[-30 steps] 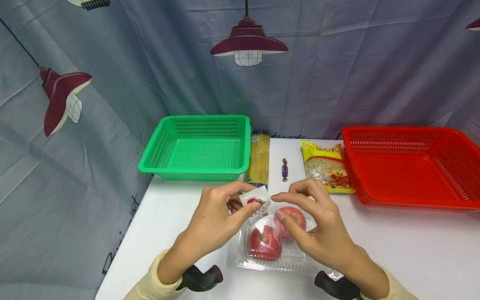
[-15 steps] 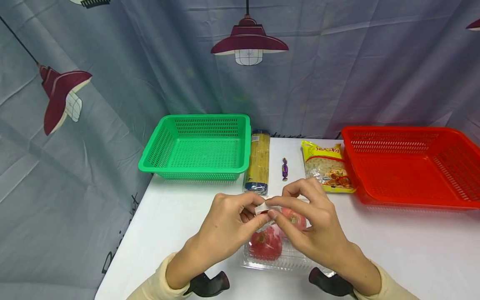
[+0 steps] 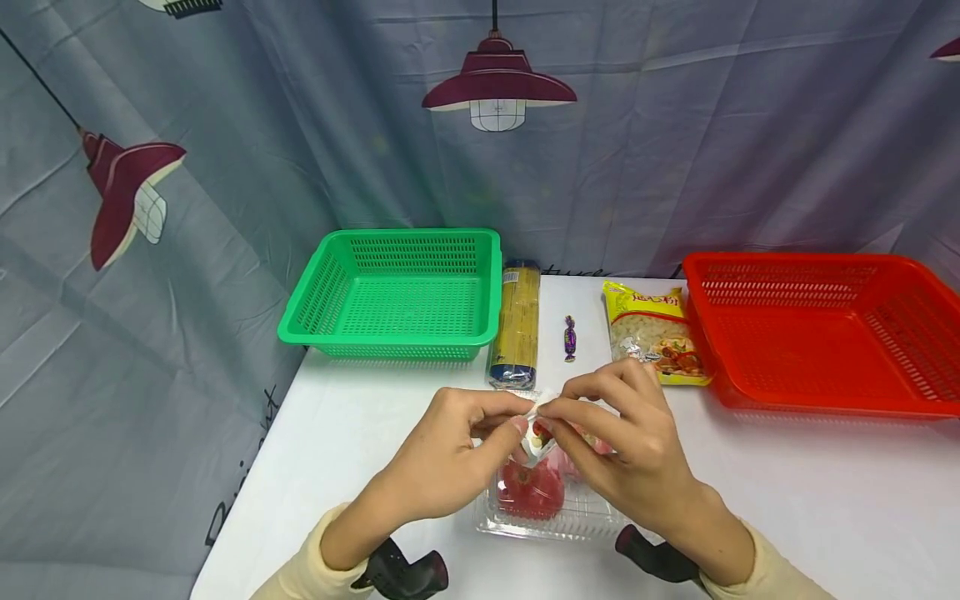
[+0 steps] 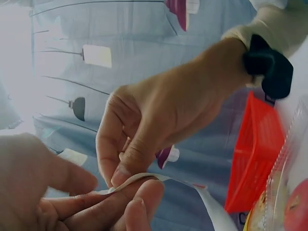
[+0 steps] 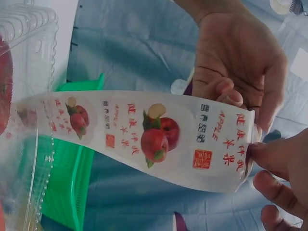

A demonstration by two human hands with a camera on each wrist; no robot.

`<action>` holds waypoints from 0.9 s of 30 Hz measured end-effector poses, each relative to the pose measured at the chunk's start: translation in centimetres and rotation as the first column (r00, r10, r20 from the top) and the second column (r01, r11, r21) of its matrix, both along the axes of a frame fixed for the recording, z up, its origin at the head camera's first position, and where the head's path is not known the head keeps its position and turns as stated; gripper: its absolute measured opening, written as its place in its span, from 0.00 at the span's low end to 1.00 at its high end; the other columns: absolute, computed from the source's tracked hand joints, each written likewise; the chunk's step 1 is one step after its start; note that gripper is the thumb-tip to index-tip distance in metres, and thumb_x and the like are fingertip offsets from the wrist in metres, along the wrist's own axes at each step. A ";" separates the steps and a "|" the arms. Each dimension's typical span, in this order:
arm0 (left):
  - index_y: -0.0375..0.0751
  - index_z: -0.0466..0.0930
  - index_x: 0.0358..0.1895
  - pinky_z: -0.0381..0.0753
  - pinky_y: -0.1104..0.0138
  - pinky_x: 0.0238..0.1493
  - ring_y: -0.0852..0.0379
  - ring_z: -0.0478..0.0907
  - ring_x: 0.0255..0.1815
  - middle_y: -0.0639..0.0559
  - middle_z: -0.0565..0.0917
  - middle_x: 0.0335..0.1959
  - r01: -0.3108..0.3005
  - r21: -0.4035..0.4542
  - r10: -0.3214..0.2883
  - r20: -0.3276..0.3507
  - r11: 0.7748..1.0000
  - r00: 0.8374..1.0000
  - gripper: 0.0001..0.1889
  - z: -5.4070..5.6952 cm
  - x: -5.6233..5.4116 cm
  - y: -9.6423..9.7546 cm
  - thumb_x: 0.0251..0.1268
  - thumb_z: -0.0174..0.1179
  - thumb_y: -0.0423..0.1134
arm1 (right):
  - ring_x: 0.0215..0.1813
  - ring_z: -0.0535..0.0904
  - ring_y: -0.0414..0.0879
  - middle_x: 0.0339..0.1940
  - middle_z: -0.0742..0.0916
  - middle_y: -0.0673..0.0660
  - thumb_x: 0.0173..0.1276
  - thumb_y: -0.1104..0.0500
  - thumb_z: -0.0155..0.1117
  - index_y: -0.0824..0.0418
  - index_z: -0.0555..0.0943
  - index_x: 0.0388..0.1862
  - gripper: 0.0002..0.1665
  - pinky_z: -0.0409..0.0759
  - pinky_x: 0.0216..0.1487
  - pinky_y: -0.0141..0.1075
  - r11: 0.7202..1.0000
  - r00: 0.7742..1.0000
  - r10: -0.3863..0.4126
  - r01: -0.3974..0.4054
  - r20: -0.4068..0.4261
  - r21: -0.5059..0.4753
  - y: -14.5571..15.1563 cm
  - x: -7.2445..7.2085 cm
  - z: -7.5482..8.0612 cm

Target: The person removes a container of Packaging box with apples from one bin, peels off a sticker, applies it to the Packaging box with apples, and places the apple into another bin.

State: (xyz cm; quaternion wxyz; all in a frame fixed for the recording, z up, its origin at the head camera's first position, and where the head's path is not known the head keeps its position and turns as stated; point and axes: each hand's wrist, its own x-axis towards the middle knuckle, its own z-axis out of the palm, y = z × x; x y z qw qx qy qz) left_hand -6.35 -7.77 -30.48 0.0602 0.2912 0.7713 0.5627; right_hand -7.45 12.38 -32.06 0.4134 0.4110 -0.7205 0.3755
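Note:
Between my hands is a white strip of stickers [image 5: 125, 127] printed with red apples and red lettering. My left hand [image 3: 453, 454] pinches it near its upper end, thumb in front. My right hand [image 3: 637, 446] has its thumb and index finger on the strip's upper edge, right beside the left fingertips. In the right wrist view the strip trails away toward a clear plastic box [image 5: 31, 192]. Below the hands in the head view, that box [image 3: 551, 527] holds red round fruit [image 3: 531, 492], partly hidden by the strip and my right hand.
A green basket [image 3: 390, 342] stands at the back left, beside a long pack of yellow noodles [image 3: 516, 325]. Behind the hands lie a purple-wrapped candy [image 3: 570, 339] and a yellow food bag [image 3: 656, 333]. On the right is a red basket [image 3: 817, 408].
My left hand has lowered slightly and moved right with the strip. My right fingers, apart from it a second ago, now pinch its edge. The strip's printed face has tilted back into view.

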 end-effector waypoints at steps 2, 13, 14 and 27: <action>0.39 0.86 0.46 0.82 0.64 0.27 0.58 0.85 0.28 0.55 0.87 0.33 -0.013 0.000 0.013 0.069 1.000 0.998 0.11 0.2 0.0 0.0 0.74 0.52 0.32 | 0.36 0.71 0.51 0.31 0.84 0.54 0.73 0.49 0.61 0.60 0.86 0.30 0.18 0.60 0.40 0.37 0.999 1.000 -0.019 0.018 0.020 0.039 0.1 0.0 -0.1; 0.37 0.84 0.41 0.78 0.67 0.23 0.58 0.83 0.25 0.54 0.84 0.24 -0.094 -0.040 0.097 0.075 0.995 0.992 0.11 0.1 -0.4 -0.3 0.76 0.51 0.32 | 0.41 0.72 0.52 0.39 0.81 0.56 0.77 0.50 0.51 0.60 0.78 0.34 0.17 0.62 0.44 0.37 0.988 0.994 -0.030 0.015 0.102 0.152 -0.1 -0.1 -0.9; 0.35 0.84 0.41 0.79 0.66 0.24 0.58 0.82 0.24 0.53 0.83 0.24 -0.110 -0.037 0.112 0.075 0.993 0.991 0.11 0.1 -0.5 -0.4 0.76 0.51 0.32 | 0.41 0.71 0.52 0.39 0.81 0.57 0.77 0.50 0.51 0.60 0.78 0.34 0.17 0.62 0.44 0.37 0.990 0.995 -0.022 0.007 0.102 0.143 -0.1 -0.1 -0.9; 0.35 0.84 0.37 0.82 0.61 0.26 0.50 0.84 0.26 0.47 0.86 0.26 -0.366 0.030 0.362 0.084 0.930 0.928 0.06 -0.7 -2.2 -2.8 0.68 0.57 0.29 | 0.39 0.74 0.52 0.32 0.84 0.58 0.76 0.55 0.56 0.67 0.75 0.31 0.18 0.71 0.49 0.31 0.989 0.992 0.116 -0.110 0.056 -0.099 0.3 -0.6 -1.1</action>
